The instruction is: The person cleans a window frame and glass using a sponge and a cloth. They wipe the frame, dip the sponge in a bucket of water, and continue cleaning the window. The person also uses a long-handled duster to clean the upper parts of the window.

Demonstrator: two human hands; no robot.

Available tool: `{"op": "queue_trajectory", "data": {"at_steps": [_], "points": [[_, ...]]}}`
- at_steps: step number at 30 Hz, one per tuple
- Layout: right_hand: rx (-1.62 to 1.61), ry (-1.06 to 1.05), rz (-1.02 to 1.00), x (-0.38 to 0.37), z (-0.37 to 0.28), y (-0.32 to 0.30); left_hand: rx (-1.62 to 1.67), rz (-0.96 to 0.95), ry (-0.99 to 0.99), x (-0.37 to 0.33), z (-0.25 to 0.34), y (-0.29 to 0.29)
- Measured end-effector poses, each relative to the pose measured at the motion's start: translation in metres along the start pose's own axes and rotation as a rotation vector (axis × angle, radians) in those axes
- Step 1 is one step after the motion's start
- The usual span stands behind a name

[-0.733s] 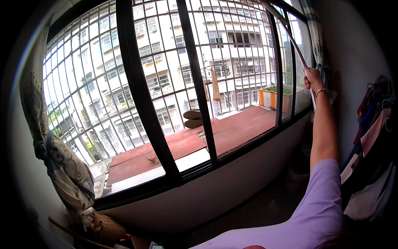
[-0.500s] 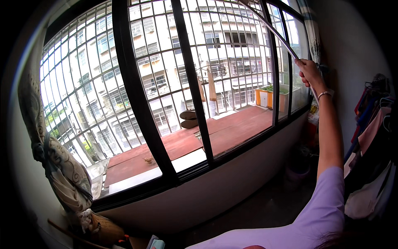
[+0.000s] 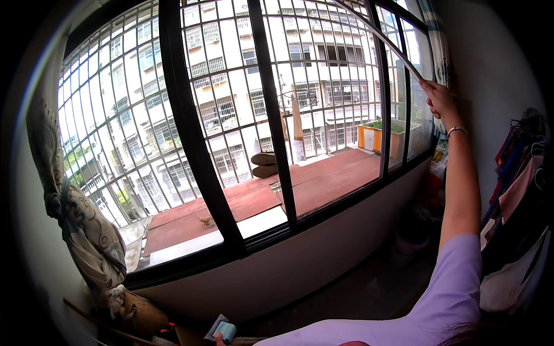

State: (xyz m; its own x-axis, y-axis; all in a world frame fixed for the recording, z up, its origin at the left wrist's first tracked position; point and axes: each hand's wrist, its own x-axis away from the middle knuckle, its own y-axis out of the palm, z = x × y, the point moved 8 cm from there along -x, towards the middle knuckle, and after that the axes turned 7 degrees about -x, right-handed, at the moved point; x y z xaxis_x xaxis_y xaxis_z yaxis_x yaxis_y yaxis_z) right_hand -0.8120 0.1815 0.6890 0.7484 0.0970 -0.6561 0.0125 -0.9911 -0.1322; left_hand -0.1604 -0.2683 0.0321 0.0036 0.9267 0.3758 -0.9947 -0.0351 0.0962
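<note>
High on the right, my right hand [image 3: 440, 104] is closed round the lower end of a slim pale pole [image 3: 393, 47]. The pole slants up to the left across the window and leaves the picture at the top edge, so its far end is hidden. At the bottom edge only a fingertip or so of my left hand [image 3: 219, 340] shows, pressed against a small light blue and grey block-like object [image 3: 225, 330]. The rest of that hand is out of the picture. Black-framed sliding windows [image 3: 268, 109] stand before me, with a barred grille [image 3: 340, 60] beyond them.
Outside on the reddish ledge [image 3: 334, 179] are a pair of shoes [image 3: 264, 165] and a planter [image 3: 375, 137]. A tied curtain [image 3: 95, 230] hangs left, above a woven basket [image 3: 144, 317]. Clothes on hangers [image 3: 519, 184] fill the right side.
My right hand has shifted slightly right and down with the pole. The light blue and grey object has come up further into view, with a fingertip of my left hand against it.
</note>
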Motion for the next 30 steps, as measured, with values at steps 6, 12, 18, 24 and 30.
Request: {"op": "queue_trajectory", "data": {"at_steps": [6,12,18,24,30], "points": [[-0.122,0.141,0.053,-0.01,0.022,0.024,0.006,0.007,0.014,0.006,-0.001,-0.004],[-0.156,0.108,0.059,0.022,0.016,0.048,0.001,0.004,0.018,0.007,-0.004,-0.002],[-0.059,0.097,-0.09,0.077,0.008,0.047,-0.015,0.003,0.024,0.006,-0.001,-0.004],[-0.049,0.039,-0.145,0.091,0.022,0.005,-0.018,-0.006,0.031,0.007,-0.004,0.001],[-0.15,0.139,0.068,0.048,0.047,0.002,-0.026,-0.012,0.033,0.007,-0.005,0.002]]}}
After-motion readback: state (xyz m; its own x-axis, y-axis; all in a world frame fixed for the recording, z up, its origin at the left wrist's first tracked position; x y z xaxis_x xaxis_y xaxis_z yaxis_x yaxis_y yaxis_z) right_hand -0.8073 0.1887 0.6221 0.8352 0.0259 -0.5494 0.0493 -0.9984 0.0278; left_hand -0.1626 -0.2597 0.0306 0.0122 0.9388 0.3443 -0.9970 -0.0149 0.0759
